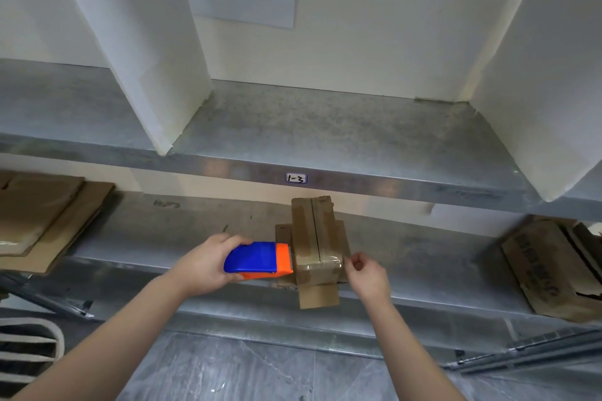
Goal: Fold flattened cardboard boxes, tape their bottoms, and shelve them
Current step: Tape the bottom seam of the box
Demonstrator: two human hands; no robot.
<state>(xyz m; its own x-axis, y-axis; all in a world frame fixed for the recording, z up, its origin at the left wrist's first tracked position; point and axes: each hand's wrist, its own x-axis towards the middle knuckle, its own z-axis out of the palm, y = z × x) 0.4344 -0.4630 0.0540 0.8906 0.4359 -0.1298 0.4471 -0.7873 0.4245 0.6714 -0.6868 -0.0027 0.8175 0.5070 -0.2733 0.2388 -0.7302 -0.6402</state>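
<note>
Grips a blue-and-orange tape dispenser (257, 260) in the left hand (208, 267), orange nose against the small cardboard box (312, 231). Pinches clear tape (321, 263) at its right edge with the right hand (368, 277). Sits at the front of the lower metal shelf (163, 238), flattened cardboard (42, 215) well left.

One head-worn wide-angle view looks forward and down at the metal shelves (325, 127). It sits close to them. The frame edges seem bowed.

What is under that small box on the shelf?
Under the small box, cardboard flaps splay out on the metal shelf. The box covers whatever lies directly beneath it.
</note>
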